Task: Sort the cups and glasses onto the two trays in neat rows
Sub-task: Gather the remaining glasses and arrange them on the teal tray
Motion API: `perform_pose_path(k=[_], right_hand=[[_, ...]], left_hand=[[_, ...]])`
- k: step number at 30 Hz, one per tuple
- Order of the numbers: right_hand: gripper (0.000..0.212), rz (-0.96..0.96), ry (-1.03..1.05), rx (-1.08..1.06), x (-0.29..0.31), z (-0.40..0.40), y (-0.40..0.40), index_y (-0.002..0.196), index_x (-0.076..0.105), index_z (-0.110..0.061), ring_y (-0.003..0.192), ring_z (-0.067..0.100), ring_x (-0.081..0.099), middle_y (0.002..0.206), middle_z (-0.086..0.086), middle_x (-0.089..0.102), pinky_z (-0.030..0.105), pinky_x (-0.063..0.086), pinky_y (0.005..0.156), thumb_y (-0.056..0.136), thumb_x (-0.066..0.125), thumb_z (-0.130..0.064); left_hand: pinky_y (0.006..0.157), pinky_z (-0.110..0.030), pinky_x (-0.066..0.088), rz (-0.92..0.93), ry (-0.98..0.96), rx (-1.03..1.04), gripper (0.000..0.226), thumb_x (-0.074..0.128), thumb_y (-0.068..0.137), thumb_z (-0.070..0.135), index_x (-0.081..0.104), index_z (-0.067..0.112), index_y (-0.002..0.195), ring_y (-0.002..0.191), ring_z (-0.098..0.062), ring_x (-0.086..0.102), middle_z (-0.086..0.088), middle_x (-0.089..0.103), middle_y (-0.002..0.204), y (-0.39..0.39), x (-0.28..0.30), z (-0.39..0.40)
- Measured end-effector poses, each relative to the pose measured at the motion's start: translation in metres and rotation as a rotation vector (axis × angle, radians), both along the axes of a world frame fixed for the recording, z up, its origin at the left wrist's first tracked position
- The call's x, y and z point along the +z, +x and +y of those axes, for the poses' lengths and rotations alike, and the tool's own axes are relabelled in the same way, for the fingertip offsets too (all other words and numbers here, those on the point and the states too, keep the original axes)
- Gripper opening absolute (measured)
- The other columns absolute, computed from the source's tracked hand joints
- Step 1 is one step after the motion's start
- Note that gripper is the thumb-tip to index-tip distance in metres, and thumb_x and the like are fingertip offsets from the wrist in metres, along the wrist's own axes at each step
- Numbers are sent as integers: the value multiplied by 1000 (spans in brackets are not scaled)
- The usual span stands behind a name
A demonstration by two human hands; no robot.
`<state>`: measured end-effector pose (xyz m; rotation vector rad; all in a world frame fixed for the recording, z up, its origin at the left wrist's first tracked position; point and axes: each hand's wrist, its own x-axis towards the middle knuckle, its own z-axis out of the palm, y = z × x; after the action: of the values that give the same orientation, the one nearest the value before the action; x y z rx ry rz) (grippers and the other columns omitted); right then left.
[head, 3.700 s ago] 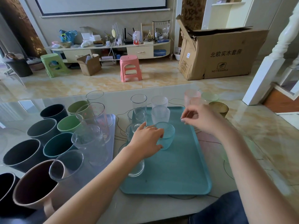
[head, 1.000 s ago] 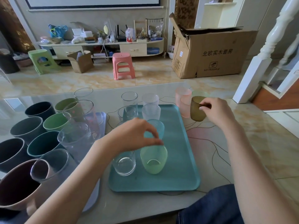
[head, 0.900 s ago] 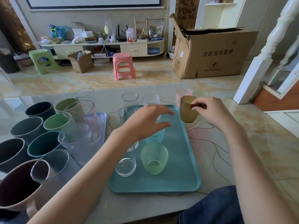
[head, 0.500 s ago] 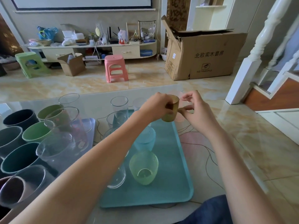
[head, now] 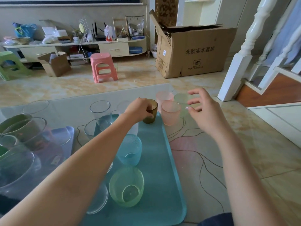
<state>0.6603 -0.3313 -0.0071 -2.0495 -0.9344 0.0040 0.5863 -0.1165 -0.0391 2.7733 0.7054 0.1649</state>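
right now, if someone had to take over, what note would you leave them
Left hand grips the amber glass at the far end of the teal tray.
Right hand is open, reaching toward the near pink cup.
Done: blue glass and green glass stand in a row on the tray.
Left: two pink cups and a pale green cup wait on the table beside the tray.

One head-worn wide-angle camera is looking forward and down from just above the table [head: 211,160], close enough that both forearms are entering from the bottom edge and filling much of the lower frame. The teal tray [head: 156,144] is sitting low and centre, the left hand [head: 138,110] and right hand [head: 203,111] near mid-frame. The upper third is taking in the floor, a cardboard box [head: 195,51] at upper right and a low cabinet [head: 81,46] at upper left. Straight edges are bowing toward the borders.
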Motion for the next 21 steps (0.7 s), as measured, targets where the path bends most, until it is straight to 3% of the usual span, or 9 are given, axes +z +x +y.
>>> perform_pose_path(k=[4, 6, 8, 10, 13, 18, 19, 21], right_hand=[[30, 29, -37, 10, -4, 1, 2, 114, 51, -25, 73, 11, 60, 96, -6, 62, 26, 45, 66, 88, 58, -11], [26, 50, -73, 21, -9, 2, 3, 109, 54, -26, 71, 14, 59, 93, -6, 62, 30, 47, 69, 88, 59, -12], [24, 62, -121, 17, -13, 3, 5, 106, 56, -27, 68, 17, 58, 93, -5, 63, 32, 48, 69, 87, 59, -12], [23, 86, -160, 20, -17, 4, 7, 104, 58, -27, 67, 14, 56, 93, -4, 63, 29, 46, 64, 87, 61, -13], [23, 115, -195, 36, -19, 5, 5, 106, 61, -25, 69, 10, 55, 93, -4, 63, 26, 39, 65, 86, 63, -14], [22, 118, -202, 40, -18, 2, 7, 105, 62, -26, 77, 12, 59, 94, -4, 65, 25, 41, 64, 87, 62, -13], [22, 113, -200, 36, -18, 1, 7, 104, 62, -25, 75, 10, 58, 93, -5, 64, 23, 41, 62, 87, 62, -12], [21, 109, -184, 30, -16, 0, 9, 103, 62, -25, 69, 6, 56, 88, -7, 62, 21, 41, 60, 87, 61, -12]], left_hand=[[58, -30, 38, 9, -28, -6, 32, 72, 74, 19, 46, 13, 56, 65, -25, 47, -4, 47, 59, 3, -1, -1], [66, -31, 48, -24, -46, -28, 15, 70, 73, 20, 58, 12, 78, 77, -27, 55, -6, 60, 77, 3, 1, -3], [82, -37, 51, -103, -32, -68, 38, 70, 73, 23, 57, 16, 109, 99, -27, 57, -6, 63, 106, 5, 3, -9], [96, -37, 41, -127, 85, -194, 48, 69, 74, 24, 53, 21, 119, 114, -25, 49, -4, 59, 118, 10, 7, -21], [113, -32, 18, -32, 251, -325, 39, 69, 78, 24, 59, 23, 116, 126, -21, 42, -2, 55, 126, 21, 6, -36], [114, -25, 16, -55, 166, -256, 18, 49, 91, 5, 63, 12, 101, 112, -25, 57, -7, 68, 106, 31, -3, -41], [110, -22, 20, -84, 145, -253, 20, 46, 91, 2, 62, 11, 99, 108, -24, 59, -6, 69, 101, 30, -3, -42], [88, -23, 34, -128, 124, -252, 21, 44, 90, -1, 60, 9, 97, 94, -24, 57, -5, 65, 97, 23, 5, -44]])
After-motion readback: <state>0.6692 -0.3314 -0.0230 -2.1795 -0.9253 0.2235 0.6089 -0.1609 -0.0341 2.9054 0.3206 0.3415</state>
